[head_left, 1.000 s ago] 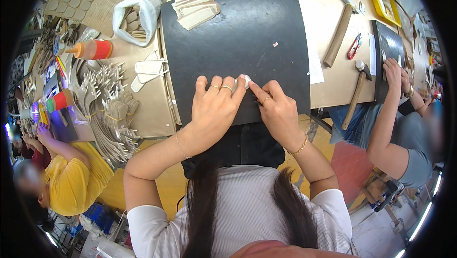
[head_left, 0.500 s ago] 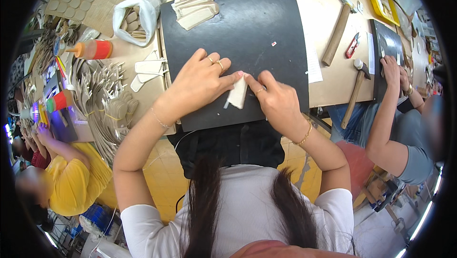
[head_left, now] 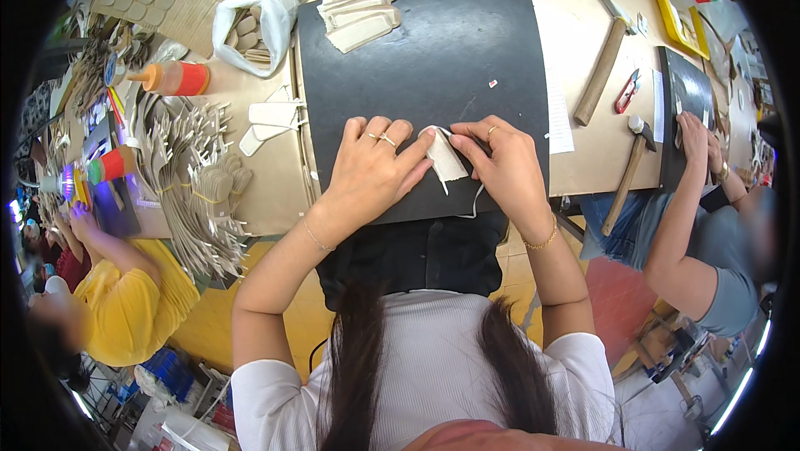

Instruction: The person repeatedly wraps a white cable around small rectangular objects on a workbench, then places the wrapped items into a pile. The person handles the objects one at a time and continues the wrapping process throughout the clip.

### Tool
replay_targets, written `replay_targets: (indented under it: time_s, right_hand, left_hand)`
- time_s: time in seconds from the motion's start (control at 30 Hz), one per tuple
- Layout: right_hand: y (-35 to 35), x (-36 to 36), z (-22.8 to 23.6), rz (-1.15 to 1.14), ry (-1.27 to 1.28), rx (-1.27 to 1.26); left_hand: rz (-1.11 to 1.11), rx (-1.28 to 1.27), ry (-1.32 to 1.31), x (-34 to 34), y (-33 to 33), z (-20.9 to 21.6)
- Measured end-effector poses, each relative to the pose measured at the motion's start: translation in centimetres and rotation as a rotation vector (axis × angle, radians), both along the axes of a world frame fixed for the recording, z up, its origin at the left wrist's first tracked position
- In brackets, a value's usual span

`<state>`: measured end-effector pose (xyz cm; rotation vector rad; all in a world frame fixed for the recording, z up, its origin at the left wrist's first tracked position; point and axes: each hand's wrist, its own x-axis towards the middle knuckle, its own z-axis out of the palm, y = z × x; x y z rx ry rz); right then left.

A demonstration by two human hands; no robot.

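On the black mat lies a small cream leather-like piece, narrow at the far end and wider toward me. My left hand pinches its left edge near the narrow end, between thumb and index finger. From the other side, my right hand has thumb and fingers closed at the far right edge of the same piece. A thin white cord curves out below my right hand; whether it joins the piece is hidden. Farther up the mat sits a stack of similar cream pieces.
Left of the mat are white corded tabs, bundled strips, a glue bottle and a plastic bag of pieces. To the right lie a hammer, red snips and another hammer. Co-workers sit at both sides.
The cream piece has turned, its near end swinging right. My right-hand fingers have moved onto its far edge, and the white cord now shows below that hand. The whole view has shifted slightly.
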<state>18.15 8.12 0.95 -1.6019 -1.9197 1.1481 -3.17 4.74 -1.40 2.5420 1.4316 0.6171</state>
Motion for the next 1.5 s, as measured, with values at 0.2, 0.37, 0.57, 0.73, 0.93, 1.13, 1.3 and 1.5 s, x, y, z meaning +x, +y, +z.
replay_targets:
  time_s: [0.2, 0.37, 0.57, 0.73, 0.93, 1.13, 1.3, 1.5]
  right_hand:
    - [-1.6, 0.2, -0.3, 0.070, -0.023, 0.276]
    - [-2.9, 0.2, -0.6, 0.179, -0.156, 0.341]
    - [-3.5, 0.0, -1.0, 0.216, -0.212, 0.395]
    - [-3.8, -0.2, -1.1, 0.237, -0.267, 0.428]
    - [-3.6, -0.2, -1.3, 0.273, -0.293, 0.458]
    - [-3.9, 1.1, -0.9, 0.318, -0.229, 0.439]
    - [-4.7, 2.2, -0.2, 0.355, -0.251, 0.424]
    - [-5.1, 2.2, -0.1, 0.348, -0.261, 0.424]
  left_hand:
    - [0.026, 0.009, -0.010, 0.4, 0.1, 0.0]
    - [0.034, 0.015, -0.010, 0.6, 0.2, 0.0]
    - [0.035, 0.003, -0.001, 0.7, 0.3, 0.4]
    - [0.021, 0.004, 0.007, 0.6, 0.5, 0.1]
    - [0.010, 0.047, 0.032, 0.1, 0.7, -0.4]
    - [0.086, 0.021, 0.024, -0.1, 0.4, -0.4]
    - [0.101, 0.041, 0.039, 0.3, 0.2, -0.5]
    - [0.102, 0.028, 0.054, 0.3, 0.1, -0.4]
